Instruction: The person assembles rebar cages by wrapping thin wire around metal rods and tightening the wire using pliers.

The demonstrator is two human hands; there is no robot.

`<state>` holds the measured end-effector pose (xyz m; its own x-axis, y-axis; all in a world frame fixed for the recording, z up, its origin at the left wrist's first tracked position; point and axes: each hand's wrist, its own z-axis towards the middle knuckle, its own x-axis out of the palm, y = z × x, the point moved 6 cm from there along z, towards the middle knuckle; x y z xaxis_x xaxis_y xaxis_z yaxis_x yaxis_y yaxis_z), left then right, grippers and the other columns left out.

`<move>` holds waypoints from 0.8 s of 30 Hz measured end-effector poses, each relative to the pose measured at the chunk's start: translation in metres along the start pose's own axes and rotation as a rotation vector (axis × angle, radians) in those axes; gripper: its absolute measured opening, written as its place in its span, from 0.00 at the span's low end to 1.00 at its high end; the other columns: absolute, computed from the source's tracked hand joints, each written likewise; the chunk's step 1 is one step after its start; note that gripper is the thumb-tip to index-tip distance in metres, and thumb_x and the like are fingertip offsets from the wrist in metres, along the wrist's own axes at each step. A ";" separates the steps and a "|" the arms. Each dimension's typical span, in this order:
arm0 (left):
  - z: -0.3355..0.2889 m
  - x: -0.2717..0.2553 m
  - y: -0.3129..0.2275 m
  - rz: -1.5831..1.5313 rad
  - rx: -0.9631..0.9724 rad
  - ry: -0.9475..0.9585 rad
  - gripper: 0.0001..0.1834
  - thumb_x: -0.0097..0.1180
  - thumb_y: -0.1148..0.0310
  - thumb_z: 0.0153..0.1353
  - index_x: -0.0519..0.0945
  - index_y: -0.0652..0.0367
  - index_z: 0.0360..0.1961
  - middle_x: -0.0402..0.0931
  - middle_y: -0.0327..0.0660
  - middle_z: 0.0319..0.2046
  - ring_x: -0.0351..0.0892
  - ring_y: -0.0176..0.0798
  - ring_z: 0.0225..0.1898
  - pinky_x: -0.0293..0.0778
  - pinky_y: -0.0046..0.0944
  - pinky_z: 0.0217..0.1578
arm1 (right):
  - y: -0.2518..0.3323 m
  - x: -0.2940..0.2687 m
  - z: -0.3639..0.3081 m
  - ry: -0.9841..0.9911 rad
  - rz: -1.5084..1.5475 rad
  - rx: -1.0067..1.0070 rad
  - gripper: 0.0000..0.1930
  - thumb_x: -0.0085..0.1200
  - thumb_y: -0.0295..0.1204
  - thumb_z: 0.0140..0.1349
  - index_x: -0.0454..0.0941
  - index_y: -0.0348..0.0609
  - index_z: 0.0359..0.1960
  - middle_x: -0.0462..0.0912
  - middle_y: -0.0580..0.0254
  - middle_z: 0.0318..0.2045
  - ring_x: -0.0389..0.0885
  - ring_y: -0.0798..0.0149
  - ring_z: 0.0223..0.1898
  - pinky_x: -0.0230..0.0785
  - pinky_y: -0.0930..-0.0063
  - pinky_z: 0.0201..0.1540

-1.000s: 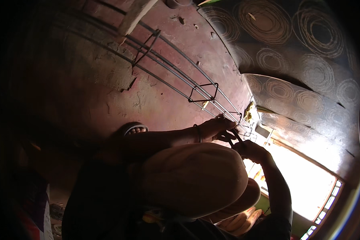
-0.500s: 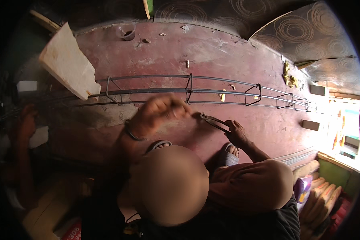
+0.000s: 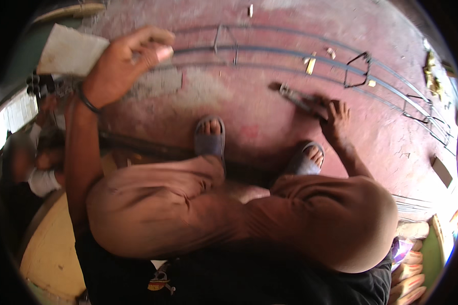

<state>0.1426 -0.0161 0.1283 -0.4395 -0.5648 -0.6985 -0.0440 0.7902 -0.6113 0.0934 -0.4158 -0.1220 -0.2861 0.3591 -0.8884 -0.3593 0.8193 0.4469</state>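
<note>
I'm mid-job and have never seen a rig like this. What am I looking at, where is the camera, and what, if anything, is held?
There is no machine here, just a person's bare hands. The view is from the left of two wide fisheye cameras worn on the head, looking down, so straight edges bend near the rim. On the reddish floor lies a long frame of metal bars joined by bent loops. The right hand has the handles of a pliers-like tool in its grip. The left hand is raised, thumb and fingers apart, with nothing visible in it; a pale slab shows partly behind it. Another person is blurred at the left edge.
</note>
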 end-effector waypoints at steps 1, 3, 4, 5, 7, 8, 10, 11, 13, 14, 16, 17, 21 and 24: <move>-0.021 0.000 -0.003 0.022 -0.007 -0.058 0.15 0.55 0.67 0.67 0.77 0.64 0.50 0.80 0.42 0.44 0.78 0.33 0.46 0.71 0.34 0.50 | 0.007 0.000 0.004 0.012 -0.013 -0.004 0.25 0.61 0.30 0.51 0.74 0.51 0.54 0.74 0.57 0.51 0.68 0.54 0.56 0.60 0.56 0.56; -0.047 0.015 0.015 -0.138 -0.087 -0.037 0.16 0.53 0.67 0.68 0.76 0.64 0.52 0.80 0.42 0.47 0.76 0.34 0.50 0.69 0.34 0.53 | -0.011 0.010 -0.001 0.066 -0.069 -0.032 0.30 0.65 0.31 0.49 0.72 0.54 0.57 0.72 0.58 0.52 0.67 0.52 0.55 0.58 0.54 0.57; -0.057 0.019 0.026 -0.284 -0.128 -0.019 0.17 0.51 0.66 0.69 0.75 0.65 0.54 0.79 0.42 0.50 0.75 0.34 0.54 0.67 0.34 0.56 | -0.011 0.010 -0.004 0.091 -0.063 -0.042 0.30 0.65 0.31 0.49 0.72 0.54 0.57 0.72 0.58 0.52 0.67 0.52 0.55 0.58 0.54 0.57; -0.069 0.022 0.039 -0.295 -0.148 -0.025 0.17 0.51 0.66 0.69 0.75 0.65 0.54 0.79 0.42 0.50 0.75 0.34 0.54 0.67 0.34 0.56 | -0.008 0.004 -0.005 0.096 -0.040 -0.075 0.31 0.66 0.31 0.49 0.71 0.54 0.58 0.71 0.59 0.53 0.67 0.52 0.56 0.57 0.54 0.57; -0.111 0.012 0.061 -0.322 -0.358 -0.186 0.18 0.50 0.66 0.70 0.74 0.65 0.56 0.78 0.43 0.51 0.75 0.35 0.55 0.68 0.35 0.56 | 0.011 -0.004 0.000 0.142 0.021 -0.137 0.31 0.66 0.28 0.50 0.71 0.50 0.59 0.68 0.57 0.57 0.65 0.52 0.59 0.58 0.51 0.59; -0.133 0.010 0.072 -0.320 -0.447 -0.263 0.19 0.50 0.65 0.70 0.74 0.64 0.57 0.78 0.43 0.52 0.75 0.36 0.55 0.68 0.35 0.56 | 0.022 -0.008 0.002 0.148 0.057 -0.176 0.30 0.65 0.28 0.51 0.71 0.49 0.58 0.69 0.56 0.57 0.66 0.51 0.59 0.58 0.52 0.59; -0.159 0.014 0.075 -0.303 -0.513 -0.323 0.20 0.50 0.64 0.70 0.74 0.65 0.57 0.78 0.44 0.52 0.75 0.37 0.55 0.68 0.35 0.56 | 0.040 -0.007 0.009 0.171 0.099 -0.238 0.28 0.64 0.27 0.52 0.72 0.47 0.57 0.70 0.56 0.56 0.67 0.51 0.58 0.58 0.52 0.59; -0.168 0.014 0.076 -0.275 -0.537 -0.364 0.20 0.50 0.63 0.70 0.74 0.65 0.57 0.78 0.44 0.52 0.76 0.37 0.55 0.68 0.35 0.56 | 0.047 -0.004 0.011 0.196 0.172 -0.265 0.25 0.62 0.26 0.53 0.73 0.45 0.56 0.71 0.55 0.55 0.68 0.50 0.57 0.60 0.54 0.59; -0.188 0.019 0.069 -0.200 -0.558 -0.365 0.21 0.51 0.61 0.69 0.74 0.65 0.57 0.78 0.46 0.53 0.76 0.38 0.54 0.69 0.36 0.56 | 0.057 0.003 0.013 0.232 0.258 -0.309 0.23 0.61 0.25 0.55 0.74 0.43 0.54 0.72 0.53 0.54 0.69 0.49 0.55 0.61 0.55 0.58; -0.205 0.015 0.068 -0.161 -0.577 -0.467 0.21 0.48 0.62 0.70 0.73 0.66 0.57 0.78 0.48 0.52 0.77 0.40 0.53 0.70 0.37 0.55 | 0.064 0.006 0.013 0.263 0.325 -0.325 0.21 0.60 0.23 0.54 0.75 0.43 0.52 0.73 0.54 0.53 0.70 0.49 0.54 0.63 0.56 0.57; -0.228 0.032 0.082 -0.215 -0.589 -0.754 0.17 0.49 0.62 0.70 0.77 0.60 0.53 0.80 0.45 0.42 0.80 0.37 0.47 0.74 0.35 0.49 | 0.069 0.002 0.011 0.298 0.389 -0.284 0.17 0.57 0.21 0.56 0.76 0.42 0.49 0.75 0.54 0.49 0.72 0.48 0.52 0.66 0.57 0.55; -0.244 0.046 0.081 -0.286 -0.585 -0.959 0.14 0.53 0.61 0.68 0.81 0.52 0.50 0.82 0.41 0.33 0.81 0.32 0.40 0.76 0.32 0.44 | 0.067 -0.001 0.007 0.281 0.392 -0.272 0.17 0.57 0.21 0.56 0.76 0.42 0.49 0.75 0.54 0.49 0.72 0.48 0.52 0.66 0.57 0.55; -0.302 0.165 0.168 -0.633 -1.023 -0.827 0.19 0.50 0.62 0.70 0.76 0.65 0.53 0.81 0.48 0.45 0.81 0.40 0.46 0.76 0.35 0.48 | 0.034 -0.009 -0.018 0.255 0.469 -0.068 0.12 0.52 0.20 0.62 0.77 0.35 0.48 0.78 0.51 0.45 0.80 0.58 0.40 0.74 0.72 0.41; -0.226 0.173 0.186 -0.536 -0.892 -0.568 0.18 0.51 0.64 0.69 0.76 0.68 0.51 0.81 0.48 0.45 0.82 0.40 0.46 0.76 0.35 0.47 | -0.022 -0.010 -0.079 0.038 0.546 0.183 0.10 0.51 0.23 0.64 0.78 0.35 0.45 0.80 0.52 0.42 0.80 0.60 0.39 0.74 0.71 0.42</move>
<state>-0.1446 0.0868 -0.0217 0.2767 -0.7214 -0.6348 -0.8102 0.1801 -0.5579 0.0339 -0.4731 -0.1146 -0.4202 0.7380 -0.5280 0.0081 0.5849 0.8111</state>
